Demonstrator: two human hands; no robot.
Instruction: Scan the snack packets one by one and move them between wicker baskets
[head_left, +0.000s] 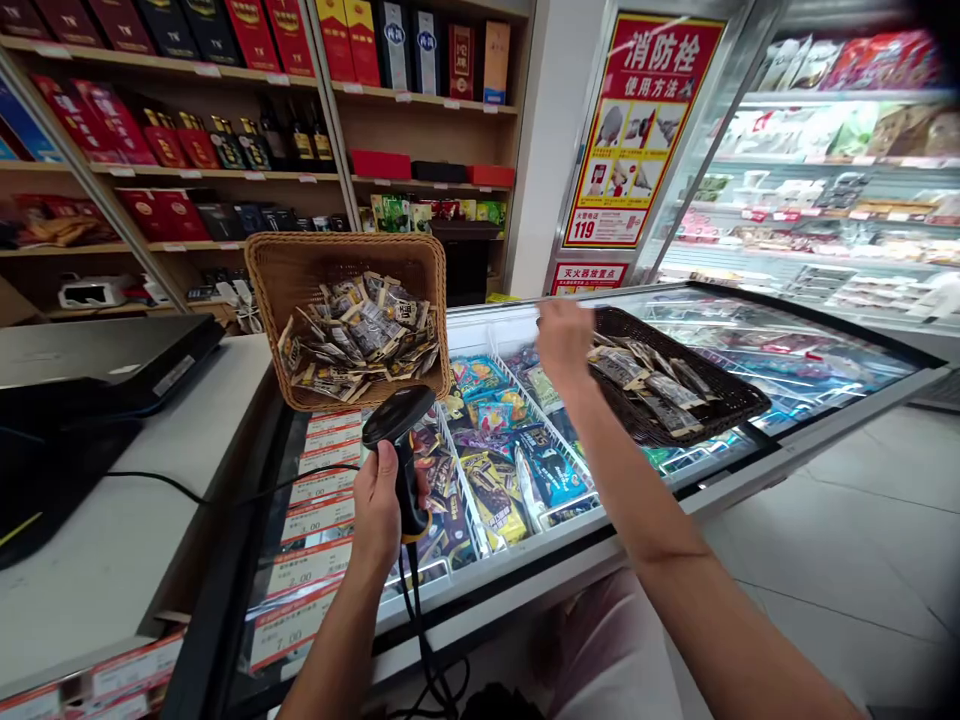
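My left hand (380, 505) is wrapped round the handle of a black barcode scanner (406, 440), whose cable hangs down in front of the freezer. Just beyond the scanner stands a tan wicker basket (257, 300) with many small packaged snacks (367, 325) in it. My right hand (566, 340) is blurred by motion at the left end of a dark woven tray (720, 425). Several similar small packs (660, 385) lie in that tray. Whether my right hand grips the rim or anything else cannot be made out.
Under both containers is a glass-topped chest freezer (525, 560) full of colourful ice cream packs (495, 490). Price labels (300, 580) run along its left side. A counter (180, 450) stands at left, with bottle shelves (225, 175) behind and a refrigerated display (825, 190) at right.
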